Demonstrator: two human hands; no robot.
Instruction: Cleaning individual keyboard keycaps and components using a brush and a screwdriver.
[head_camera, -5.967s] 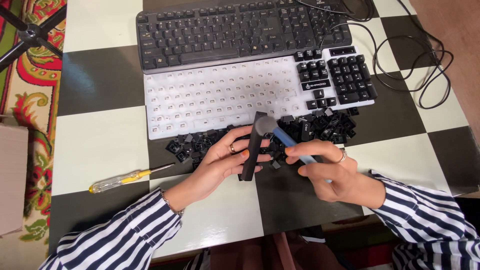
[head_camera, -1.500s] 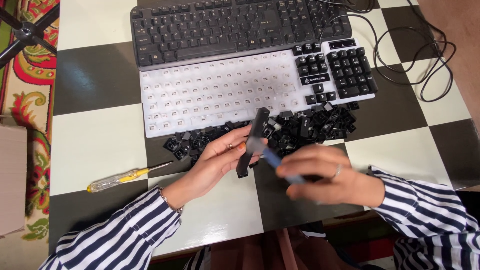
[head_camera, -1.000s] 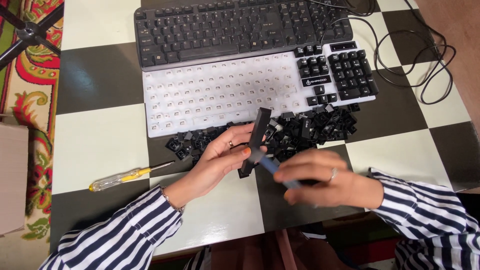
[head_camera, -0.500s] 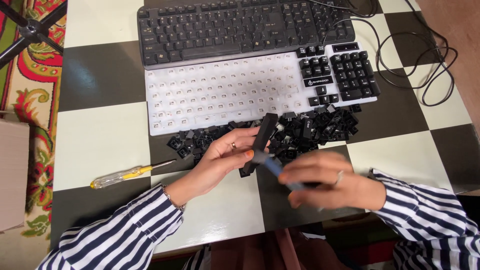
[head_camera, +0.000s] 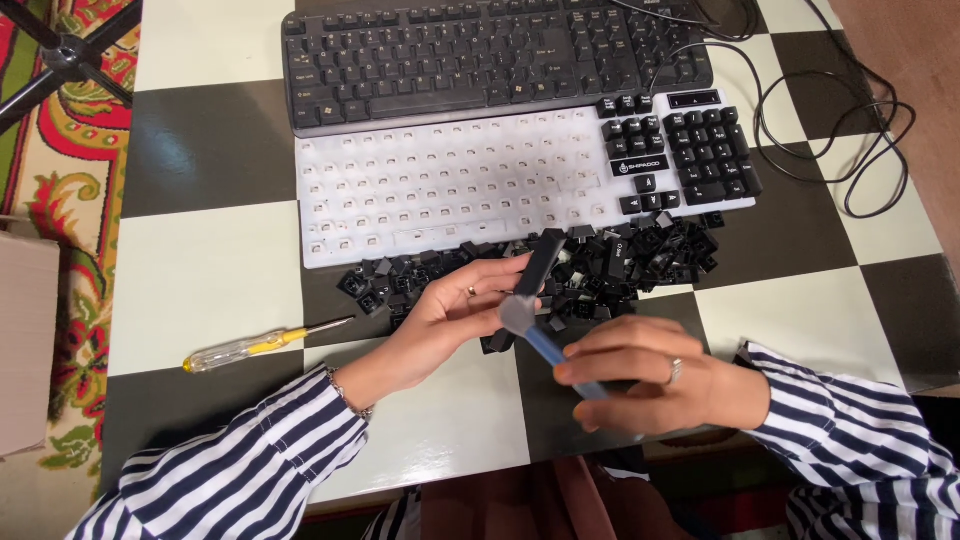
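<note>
My left hand (head_camera: 445, 318) holds a long black spacebar keycap (head_camera: 540, 262), tilted up toward the white keyboard. My right hand (head_camera: 650, 377) grips a blue-handled brush (head_camera: 548, 345), whose grey bristles (head_camera: 518, 315) touch the lower part of the keycap. Both hands hover over the table's front, just below a heap of loose black keycaps (head_camera: 610, 265). The white keyboard base (head_camera: 450, 185) has its main keys removed; black keys remain on its right block (head_camera: 700, 150).
A full black keyboard (head_camera: 490, 60) lies behind the white one. A yellow-handled screwdriver (head_camera: 250, 346) rests at the left on the checkered table (head_camera: 200, 270). Black cables (head_camera: 850, 130) loop at the right. A cardboard box (head_camera: 25, 340) and patterned rug are left of the table.
The brush has been stroking back and forth along the keycap. The keycap has tilted a little to the right; the bristles now sit near its lower end.
</note>
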